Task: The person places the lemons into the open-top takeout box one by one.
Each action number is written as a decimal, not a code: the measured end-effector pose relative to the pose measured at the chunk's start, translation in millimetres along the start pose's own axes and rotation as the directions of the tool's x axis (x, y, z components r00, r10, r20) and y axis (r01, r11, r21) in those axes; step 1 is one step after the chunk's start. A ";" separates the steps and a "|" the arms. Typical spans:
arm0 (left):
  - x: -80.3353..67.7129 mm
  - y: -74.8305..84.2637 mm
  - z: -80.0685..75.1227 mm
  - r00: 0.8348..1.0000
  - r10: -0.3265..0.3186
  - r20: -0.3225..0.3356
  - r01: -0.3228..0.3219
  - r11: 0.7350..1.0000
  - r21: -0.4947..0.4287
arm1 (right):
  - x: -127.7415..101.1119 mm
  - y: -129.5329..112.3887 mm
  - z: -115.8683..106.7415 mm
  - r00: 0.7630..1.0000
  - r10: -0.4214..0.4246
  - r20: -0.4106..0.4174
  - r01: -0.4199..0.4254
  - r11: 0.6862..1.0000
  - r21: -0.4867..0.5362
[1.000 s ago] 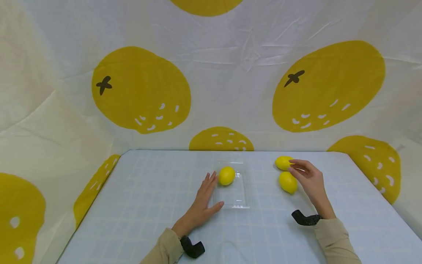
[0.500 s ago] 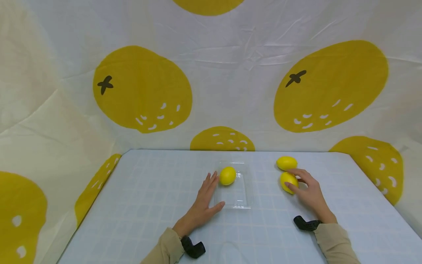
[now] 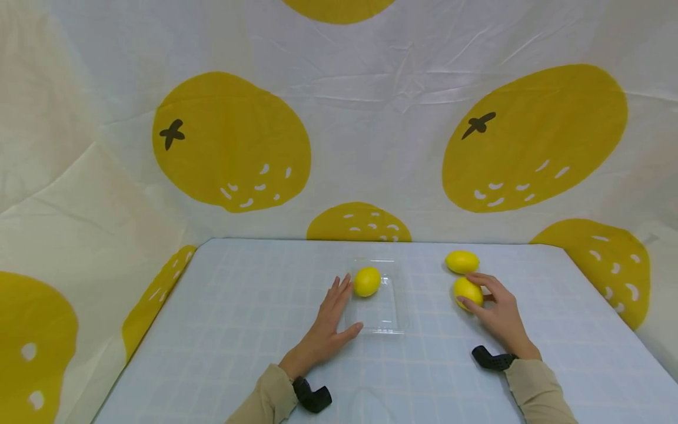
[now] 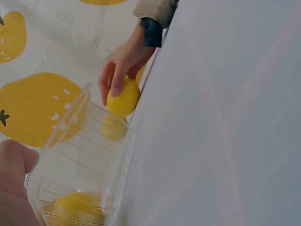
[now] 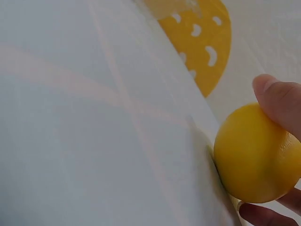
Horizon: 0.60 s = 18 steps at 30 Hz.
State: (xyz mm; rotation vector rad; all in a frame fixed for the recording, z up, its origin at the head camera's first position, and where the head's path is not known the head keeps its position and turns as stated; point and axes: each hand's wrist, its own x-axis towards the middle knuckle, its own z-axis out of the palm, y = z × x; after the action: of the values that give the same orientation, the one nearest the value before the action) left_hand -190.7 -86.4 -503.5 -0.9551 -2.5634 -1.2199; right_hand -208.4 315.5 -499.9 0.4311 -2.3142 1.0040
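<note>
My right hand (image 3: pixel 497 309) holds a yellow lemon (image 3: pixel 467 292) between thumb and fingers, low over the right side of the table. In the right wrist view the thumb lies across this lemon (image 5: pixel 256 155) and fingertips show beneath it. Just behind it lies a second lemon (image 3: pixel 462 261). A clear plastic container (image 3: pixel 389 321) stands near the middle of the table, with another lemon (image 3: pixel 366 281) at its far left inside. Along the container's left side rests my left hand (image 3: pixel 329 327), fingers straight and thumb at the near edge.
A pale blue checked cloth covers the table (image 3: pixel 238 306). Behind it hangs a white curtain (image 3: pixel 371 141) printed with big yellow fruit, which also runs down the left side. Each wrist wears a black camera mount (image 3: pixel 311 396).
My right hand has come down from between the two right lemons and taken hold of the nearer one. The left hand keeps its place at the container.
</note>
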 end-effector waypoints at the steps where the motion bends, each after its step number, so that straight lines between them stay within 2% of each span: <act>1: 0.1 0.5 -0.2 1.000 -0.004 0.001 0.004 1.000 0.000 | -0.3 0.4 0.1 1.000 0.003 -0.002 -0.003 1.000 0.001; 9: 1.2 2.2 0.3 1.000 -0.010 0.005 0.010 1.000 -0.003 | -3.5 2.2 -4.2 0.997 0.055 0.061 -0.056 0.998 0.013; 18: 0.4 0.9 0.4 1.000 -0.015 0.003 0.015 1.000 0.005 | -5.9 4.8 -15.6 0.987 0.025 0.159 -0.055 0.981 0.185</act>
State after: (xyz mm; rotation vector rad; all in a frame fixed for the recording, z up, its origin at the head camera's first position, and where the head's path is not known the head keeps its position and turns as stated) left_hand -190.4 -85.5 -502.9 -0.9391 -2.5794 -1.2169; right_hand -200.3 330.7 -497.5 0.5581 -2.3819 1.2566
